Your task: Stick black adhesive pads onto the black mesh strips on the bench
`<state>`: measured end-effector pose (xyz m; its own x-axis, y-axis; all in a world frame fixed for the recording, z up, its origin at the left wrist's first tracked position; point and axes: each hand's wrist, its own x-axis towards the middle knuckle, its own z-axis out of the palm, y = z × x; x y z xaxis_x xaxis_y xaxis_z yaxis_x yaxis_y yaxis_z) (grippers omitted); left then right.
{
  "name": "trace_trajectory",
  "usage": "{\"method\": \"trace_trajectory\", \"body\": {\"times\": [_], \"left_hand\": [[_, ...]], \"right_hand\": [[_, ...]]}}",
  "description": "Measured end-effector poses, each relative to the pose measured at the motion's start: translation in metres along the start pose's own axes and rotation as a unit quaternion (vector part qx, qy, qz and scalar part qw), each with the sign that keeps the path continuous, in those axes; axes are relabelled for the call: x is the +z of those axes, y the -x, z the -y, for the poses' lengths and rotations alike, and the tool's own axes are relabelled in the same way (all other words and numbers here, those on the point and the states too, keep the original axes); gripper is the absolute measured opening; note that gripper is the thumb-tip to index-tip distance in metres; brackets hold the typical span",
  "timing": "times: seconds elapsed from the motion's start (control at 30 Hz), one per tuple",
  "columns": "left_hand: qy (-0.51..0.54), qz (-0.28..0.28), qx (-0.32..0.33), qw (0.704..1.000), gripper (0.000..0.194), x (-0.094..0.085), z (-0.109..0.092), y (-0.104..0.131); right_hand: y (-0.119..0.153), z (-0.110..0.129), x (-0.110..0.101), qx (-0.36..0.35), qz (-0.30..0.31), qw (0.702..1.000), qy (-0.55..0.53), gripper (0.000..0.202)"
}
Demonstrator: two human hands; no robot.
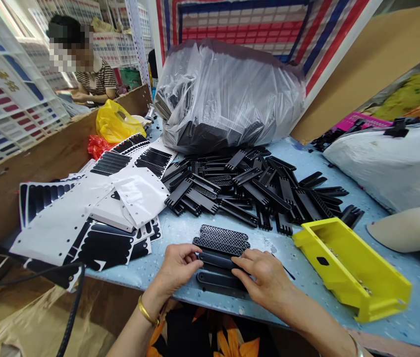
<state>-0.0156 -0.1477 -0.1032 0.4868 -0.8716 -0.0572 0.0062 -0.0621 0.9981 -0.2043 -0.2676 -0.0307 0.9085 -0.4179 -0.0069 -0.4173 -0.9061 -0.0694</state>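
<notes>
My left hand point(177, 268) and my right hand point(265, 278) both rest on a flat black plastic strip point(215, 259) near the front edge of the blue table point(418, 277). Fingertips of both hands press on that strip from its two ends. More black strips lie in a row with it: two mesh-patterned ones point(223, 238) just beyond and another smooth one point(219, 280) closer to me. A gold bangle sits on my left wrist.
A heap of black comb-like plastic parts point(254, 191) lies behind the strips, below a big clear bag point(228, 96) full of them. White sticker sheets point(83, 218) lie at left, a yellow plastic jig point(351, 267) at right. A person sits far left behind a cardboard wall.
</notes>
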Motion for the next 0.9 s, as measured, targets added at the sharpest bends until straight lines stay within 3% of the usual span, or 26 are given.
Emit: {"method": "trace_trajectory", "body": {"times": [0.27,0.5,0.9], "left_hand": [[-0.001,-0.003,0.008,1.000,0.027,0.000,0.002,0.000],[0.007,-0.002,0.005,1.000,0.027,0.000,0.004,0.000],[0.009,0.014,0.007,1.000,0.023,-0.002,0.001,0.000]], "right_hand": [[-0.002,0.005,0.000,0.004,0.000,1.000,0.025,0.017],[-0.002,0.002,0.005,-0.035,-0.057,0.997,0.027,0.017],[0.004,-0.007,0.008,-0.084,-0.159,0.976,-0.120,0.023]]}}
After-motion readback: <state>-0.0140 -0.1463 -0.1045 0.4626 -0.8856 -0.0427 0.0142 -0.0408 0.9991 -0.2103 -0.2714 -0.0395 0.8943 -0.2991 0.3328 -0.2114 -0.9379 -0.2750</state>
